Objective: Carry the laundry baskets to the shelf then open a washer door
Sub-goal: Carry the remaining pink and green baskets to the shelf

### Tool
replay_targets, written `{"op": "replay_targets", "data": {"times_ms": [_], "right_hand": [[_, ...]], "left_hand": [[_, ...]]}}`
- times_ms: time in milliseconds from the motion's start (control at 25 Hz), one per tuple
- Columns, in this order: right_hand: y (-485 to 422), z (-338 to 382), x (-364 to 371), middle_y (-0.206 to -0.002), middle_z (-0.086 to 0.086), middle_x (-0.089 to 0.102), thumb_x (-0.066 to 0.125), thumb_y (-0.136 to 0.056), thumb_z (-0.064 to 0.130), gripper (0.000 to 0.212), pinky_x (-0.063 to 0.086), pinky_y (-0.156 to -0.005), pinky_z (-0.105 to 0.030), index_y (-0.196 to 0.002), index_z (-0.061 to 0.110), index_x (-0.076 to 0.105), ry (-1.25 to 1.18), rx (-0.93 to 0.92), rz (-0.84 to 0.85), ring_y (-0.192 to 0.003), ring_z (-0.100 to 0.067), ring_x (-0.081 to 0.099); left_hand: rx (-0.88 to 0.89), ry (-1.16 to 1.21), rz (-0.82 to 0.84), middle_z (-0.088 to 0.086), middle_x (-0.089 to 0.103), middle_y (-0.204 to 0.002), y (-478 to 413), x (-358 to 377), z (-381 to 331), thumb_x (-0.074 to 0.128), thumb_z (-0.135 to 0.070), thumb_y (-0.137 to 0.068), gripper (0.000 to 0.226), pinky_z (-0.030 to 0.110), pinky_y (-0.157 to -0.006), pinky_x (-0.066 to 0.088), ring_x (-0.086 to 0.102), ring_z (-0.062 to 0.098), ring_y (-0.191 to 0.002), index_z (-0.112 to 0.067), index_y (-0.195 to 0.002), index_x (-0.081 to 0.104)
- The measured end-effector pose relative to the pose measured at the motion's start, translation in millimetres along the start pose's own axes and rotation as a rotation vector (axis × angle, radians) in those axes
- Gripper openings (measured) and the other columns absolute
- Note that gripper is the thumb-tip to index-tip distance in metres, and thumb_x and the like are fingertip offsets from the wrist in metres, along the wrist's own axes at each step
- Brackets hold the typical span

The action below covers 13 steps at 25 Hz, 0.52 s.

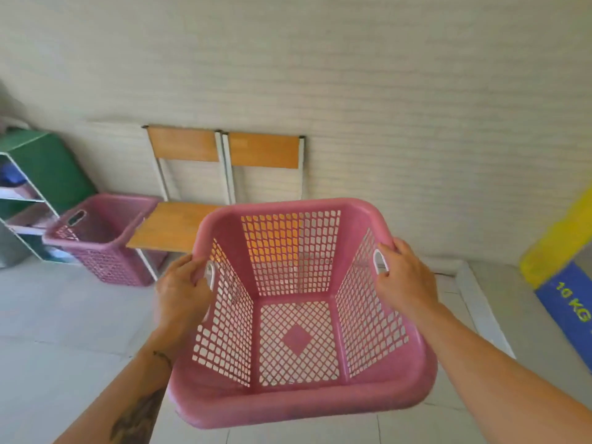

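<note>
Wall (352, 91), pale and ribbed, fills the far side of the scene; tiled floor (64, 315) runs from it to the near edge.

Shelf (41, 174), green with white dividers, far left — its compartments hold blurred items that cannot be identified.

Bench (173, 225), two wooden seats with backrests against the wall, stands centre-far, just right of the shelf.

Held basket (288, 315), pink lattice plastic, empty, carried off the floor in the near centre and tipped a little toward the camera. It is well apart from the shelf.

Second basket (102, 238), the same pink type, sits on the floor between the shelf and the bench, beside the shelf's front. Judged as delivered.

Coloured panel (563, 283), yellow above and blue below, marked "10 KG", at the far right edge — possibly part of a washer; no door is visible.

Left hand (182, 290) is clamped on the held basket's left rim, fingers through the handle slot.

Right hand (403, 277) is clamped on the right rim at the opposite handle slot.

Status: one basket appears placed by the shelf; the other is in transit and not yet set down. Remaining — carry it left to the shelf, release it, then find and open a washer door, a step not yet begun as far as can be seen.
</note>
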State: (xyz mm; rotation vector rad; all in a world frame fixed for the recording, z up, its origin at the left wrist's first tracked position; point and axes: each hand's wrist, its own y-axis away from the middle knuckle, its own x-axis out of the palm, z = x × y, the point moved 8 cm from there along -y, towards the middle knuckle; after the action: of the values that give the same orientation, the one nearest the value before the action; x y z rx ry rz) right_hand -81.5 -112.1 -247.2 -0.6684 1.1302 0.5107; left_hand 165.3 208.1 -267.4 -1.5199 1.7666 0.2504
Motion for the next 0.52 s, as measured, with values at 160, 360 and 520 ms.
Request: {"op": "replay_targets", "data": {"times_ms": [160, 360, 520], "right_hand": [[-17, 147, 41, -0.126, 0.004, 0.047, 0.059, -0.078, 0.014, 0.044, 0.04, -0.053, -0.026, -0.121, 0.019, 0.056, -0.015, -0.12, 0.033, -0.07, -0.018, 0.052], [-43, 298, 79, -0.129, 0.005, 0.047, 0.058, -0.078, 0.016, 0.048, 0.038, -0.061, -0.028, -0.125, 0.026, 0.056, -0.069, -0.277, 0.068, -0.088, -0.023, 0.059], [-77, 404, 113, -0.133, 0.003, 0.05, 0.055, -0.082, 0.023, 0.045, 0.048, -0.069, -0.034, -0.127, 0.027, 0.058, -0.122, -0.383, 0.081, -0.098, -0.029, 0.062]], "left_hand": [[-0.067, -0.078, -0.087, 0.004, 0.068, -0.118, -39, -105, 92, 0.062, -0.009, -0.083, 0.027, 0.042, -0.093, 0.048, 0.063, 0.03, -0.102, -0.016, -0.106, 0.075], [-0.185, -0.156, -0.196, -0.007, 0.066, -0.119, -74, -211, 174, 0.056, -0.015, -0.086, 0.031, 0.038, -0.086, 0.049, 0.061, 0.025, -0.1, -0.026, -0.11, 0.072], [-0.259, -0.204, -0.313, -0.007, 0.067, -0.114, -103, -275, 227, 0.055, -0.015, -0.088, 0.028, 0.032, -0.08, 0.045, 0.06, 0.021, -0.094, -0.023, -0.109, 0.073]]}}
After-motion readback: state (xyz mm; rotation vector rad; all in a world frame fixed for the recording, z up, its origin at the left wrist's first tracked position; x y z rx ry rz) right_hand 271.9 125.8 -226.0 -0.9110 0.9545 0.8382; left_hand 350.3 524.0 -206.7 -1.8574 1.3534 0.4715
